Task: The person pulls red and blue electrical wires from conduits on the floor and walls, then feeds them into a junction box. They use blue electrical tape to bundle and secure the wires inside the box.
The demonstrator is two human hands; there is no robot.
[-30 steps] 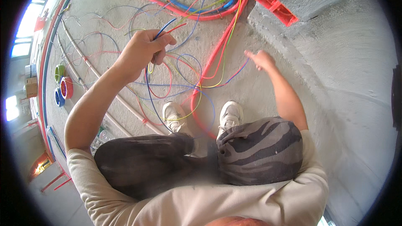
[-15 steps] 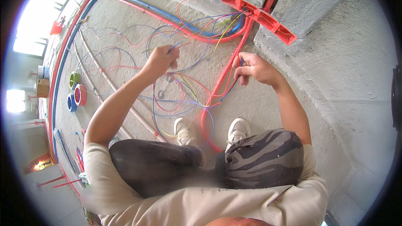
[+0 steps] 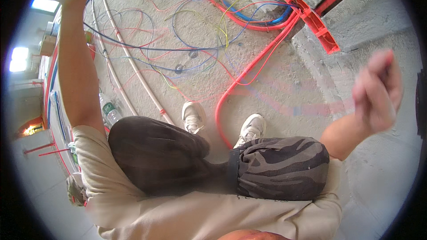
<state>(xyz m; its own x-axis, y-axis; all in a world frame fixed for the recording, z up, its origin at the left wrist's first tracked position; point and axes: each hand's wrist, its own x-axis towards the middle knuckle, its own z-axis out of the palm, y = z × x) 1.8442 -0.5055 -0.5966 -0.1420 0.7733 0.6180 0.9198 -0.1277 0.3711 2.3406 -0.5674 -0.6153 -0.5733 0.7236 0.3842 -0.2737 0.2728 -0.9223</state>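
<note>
Right hand (image 3: 378, 91) farther right than before, closed around blurred wires (image 3: 311, 108), their length to its left

- Right of the red conduit (image 3: 217, 113), the bare floor (image 3: 284, 126) gives a hand room as far as the wall (image 3: 369, 31)
- Across that same side, a blurred red-and-blue streak (image 3: 307, 109) reaches toward the right hand (image 3: 378, 91), too smeared to make out
- Left of the conduit, loose wires (image 3: 178, 50) overlap in loops, leaving only broken gaps of floor
- Farther left of it, two pale pipes run along the floor, with the left forearm (image 3: 82, 71) beyond them
- At its upper end, the red box strip (image 3: 311, 20) and curved blue conduit crowd the way
- At its lower end, two shoes (image 3: 192, 116) flank it
</note>
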